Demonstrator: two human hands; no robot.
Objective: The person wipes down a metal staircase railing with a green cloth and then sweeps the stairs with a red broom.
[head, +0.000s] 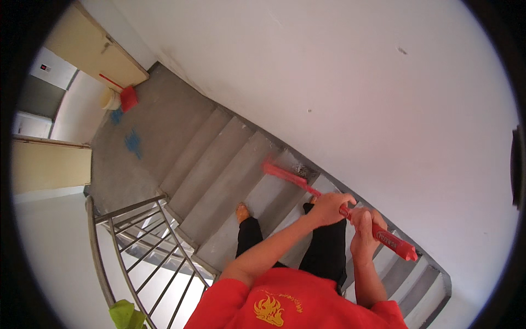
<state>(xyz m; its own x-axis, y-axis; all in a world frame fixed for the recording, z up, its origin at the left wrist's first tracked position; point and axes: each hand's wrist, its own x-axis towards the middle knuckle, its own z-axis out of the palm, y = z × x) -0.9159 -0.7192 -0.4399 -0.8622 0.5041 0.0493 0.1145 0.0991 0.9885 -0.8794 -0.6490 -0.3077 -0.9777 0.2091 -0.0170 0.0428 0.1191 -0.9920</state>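
A red broom (283,172) slants across the concrete stairs, its blurred head low over a step beside the wall. My left hand (332,209) is closed around the handle at mid-length. Just behind it, my right hand (367,230) grips the same handle, whose thick red end sticks out past the fist towards the lower right. A small heap of grey debris (301,169) lies on the step near the wall, next to the broom head.
Below are a landing (131,119), a red dustpan (129,98), a pale bucket (110,99) and a yellowish door (88,41). Blue marks (132,142) show on the landing. A metal railing (135,207) runs along the left, with a green cloth (125,314) on it. A white wall (349,103) borders the right.
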